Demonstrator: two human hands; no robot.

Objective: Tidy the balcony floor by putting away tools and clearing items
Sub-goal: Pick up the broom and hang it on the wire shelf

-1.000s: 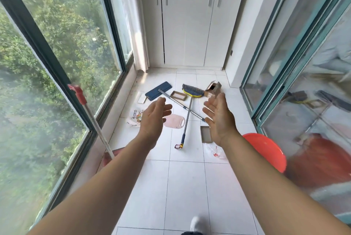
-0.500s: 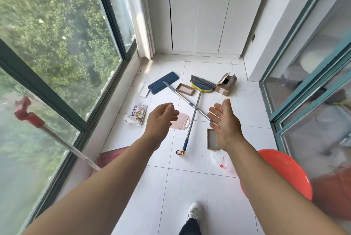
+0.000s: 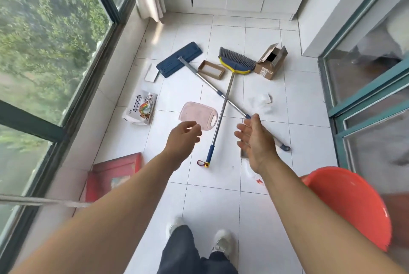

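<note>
- Far left, the red-handled pole that leaned against the window a second ago is now only a pale blur (image 3: 44, 201) low across my view, because I have tipped my head down and stepped in; a red flat box (image 3: 112, 173) shows by the sill.
- My left hand (image 3: 182, 141) hangs above the tiles with fingers loosely curled, holding nothing; it sits lower in frame than before, just this side of the pink cutting board (image 3: 198, 115).
- The broom (image 3: 223, 105) and the flat mop (image 3: 194, 65) lie crossed on the floor, untouched, and now fill the middle of my view, the broom's blue grip end nearest my feet.
- My right hand (image 3: 254, 141) is spread wide, palm inward, empty, covering part of the mop handle's near end.
- Right of that, the cardboard box (image 3: 271, 62) and the orange basin (image 3: 349, 207) wait.
- I judge tidying has not started; I am closing in, probably on the two handles first.
</note>
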